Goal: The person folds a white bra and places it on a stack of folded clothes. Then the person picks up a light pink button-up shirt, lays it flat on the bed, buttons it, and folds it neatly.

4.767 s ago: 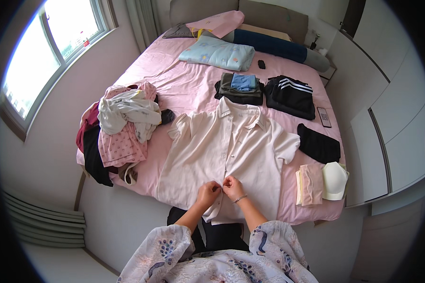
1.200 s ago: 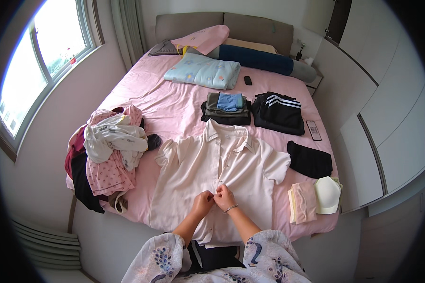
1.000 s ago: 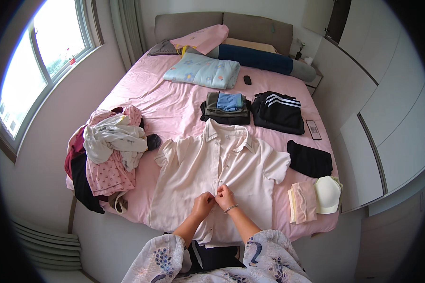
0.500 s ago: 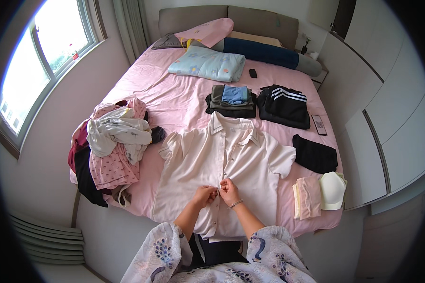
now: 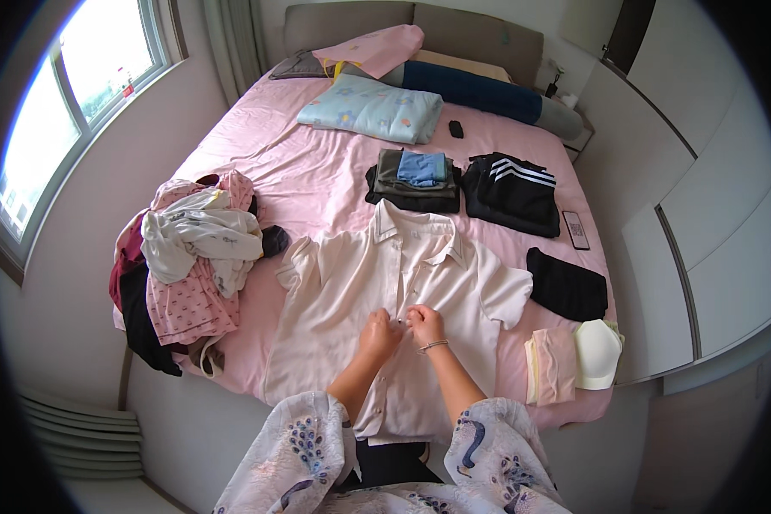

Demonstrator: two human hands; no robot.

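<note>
Left hand and right hand are seen close together, fingertips pinched narrow on the button placket of a cream short-sleeved shirt; whether a button itself is gripped cannot be told. The shirt is spread flat, front up, near the foot edge of the bed, its hem hanging over that edge. A bracelet is worn on the right wrist. Judged risks: the thin fabric could be bunched or dragged toward the foot edge by a pull on the placket, and the overhanging hem could draw the shirt off the bed. A heap of unsorted clothes is piled at the left edge, just beside the shirt's sleeve, where it could be caught. Folded dark pieces and pale folded items are set along the right edge; folded stacks lie beyond the collar. Open room is left mainly on the pink sheet toward the head, before the pillows.
</note>
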